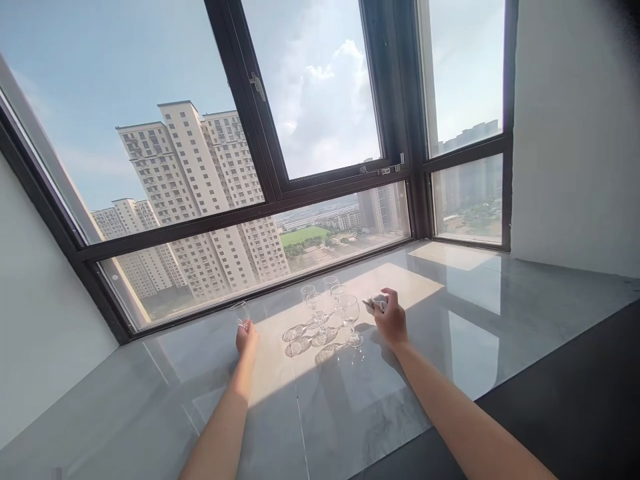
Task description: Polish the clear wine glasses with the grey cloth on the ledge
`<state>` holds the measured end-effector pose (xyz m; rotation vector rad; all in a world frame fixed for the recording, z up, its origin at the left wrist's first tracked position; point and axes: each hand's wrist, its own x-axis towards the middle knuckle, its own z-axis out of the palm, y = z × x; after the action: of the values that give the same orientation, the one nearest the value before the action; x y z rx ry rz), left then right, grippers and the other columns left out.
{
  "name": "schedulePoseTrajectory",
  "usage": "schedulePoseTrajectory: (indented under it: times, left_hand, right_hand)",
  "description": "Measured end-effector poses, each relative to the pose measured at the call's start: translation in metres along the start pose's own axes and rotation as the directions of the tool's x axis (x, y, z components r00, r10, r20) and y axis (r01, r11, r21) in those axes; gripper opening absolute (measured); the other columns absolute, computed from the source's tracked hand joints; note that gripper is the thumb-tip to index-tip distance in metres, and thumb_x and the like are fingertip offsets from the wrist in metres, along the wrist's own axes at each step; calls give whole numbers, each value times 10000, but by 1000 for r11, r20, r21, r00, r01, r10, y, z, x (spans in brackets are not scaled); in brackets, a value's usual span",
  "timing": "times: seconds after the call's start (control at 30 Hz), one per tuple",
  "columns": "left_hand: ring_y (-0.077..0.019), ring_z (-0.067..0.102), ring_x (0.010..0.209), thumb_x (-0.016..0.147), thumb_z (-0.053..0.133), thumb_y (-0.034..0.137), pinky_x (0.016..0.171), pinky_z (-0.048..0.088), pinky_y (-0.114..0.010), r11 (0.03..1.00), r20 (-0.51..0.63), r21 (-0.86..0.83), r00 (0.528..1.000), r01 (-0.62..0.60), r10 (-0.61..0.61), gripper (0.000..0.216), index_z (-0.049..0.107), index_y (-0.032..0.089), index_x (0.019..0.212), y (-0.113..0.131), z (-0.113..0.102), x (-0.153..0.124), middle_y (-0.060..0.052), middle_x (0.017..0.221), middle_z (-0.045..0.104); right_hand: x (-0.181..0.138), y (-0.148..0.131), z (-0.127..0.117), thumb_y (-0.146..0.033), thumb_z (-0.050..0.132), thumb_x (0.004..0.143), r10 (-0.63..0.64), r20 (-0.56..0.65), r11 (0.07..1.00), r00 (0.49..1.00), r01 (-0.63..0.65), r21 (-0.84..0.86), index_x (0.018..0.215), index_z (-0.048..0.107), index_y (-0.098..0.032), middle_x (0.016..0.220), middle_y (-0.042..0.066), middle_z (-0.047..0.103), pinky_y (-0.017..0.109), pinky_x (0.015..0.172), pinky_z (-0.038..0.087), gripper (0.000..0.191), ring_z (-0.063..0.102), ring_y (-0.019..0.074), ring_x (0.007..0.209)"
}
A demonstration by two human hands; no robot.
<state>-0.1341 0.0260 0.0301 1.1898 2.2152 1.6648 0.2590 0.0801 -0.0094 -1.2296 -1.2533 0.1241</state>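
Observation:
My left hand (247, 338) is closed round the lower part of a clear stemmed glass (240, 311), held up at the left near the window. In my right hand (391, 319) is a crumpled whitish cloth (376, 304), pinched between the fingers and partly hidden by them. Between my hands, several clear stemmed glasses stand upright in a close group on the sill; the nearest glass (349, 309) is just left of the cloth. Their shadows fall toward the left on the sunlit stone.
The broad grey marble windowsill (350, 400) ends at a front edge, with a dark surface (565, 387) below it at the right. Dark window frames (270, 193) rise behind the glasses. White walls (570, 147) flank the sill on both sides.

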Motion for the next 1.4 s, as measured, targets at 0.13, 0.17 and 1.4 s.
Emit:
schedulePoseTrajectory:
  times: [0.13, 0.17, 1.4]
  left_hand:
    - [-220, 623, 699, 933, 417, 368, 641, 463, -315, 998, -34, 15, 997, -63, 64, 413, 579, 192, 1269, -3, -6, -31, -44, 764, 648]
    - [-227, 622, 708, 920, 434, 388, 664, 466, -319, 993, -16, 9, 993, -116, 116, 418, 592, 215, 1267, 1, -7, -43, -41, 751, 647]
    - [-195, 512, 875, 779, 464, 8, 783, 412, -298, 621, 501, -37, 523, -783, 689, 266, 661, 176, 718, 27, 6, -118, -50, 780, 607]
  right_hand:
    - [0, -1, 0, -295, 471, 800, 9, 8, 1000, 1000, -9, 2, 1141, 486, -218, 825, 69, 652, 328, 627, 443, 350, 614, 247, 705]
    - [0, -2, -1, -296, 469, 799, 13, 5, 1000, 1000, -13, 2, 1143, 484, -216, 830, 72, 652, 329, 628, 442, 353, 614, 249, 709]
    - [-73, -119, 44, -183, 620, 668, -146, 571, 828, 808, -217, 518, 1131, 511, -227, 786, -16, 643, 306, 663, 479, 478, 616, 181, 716]
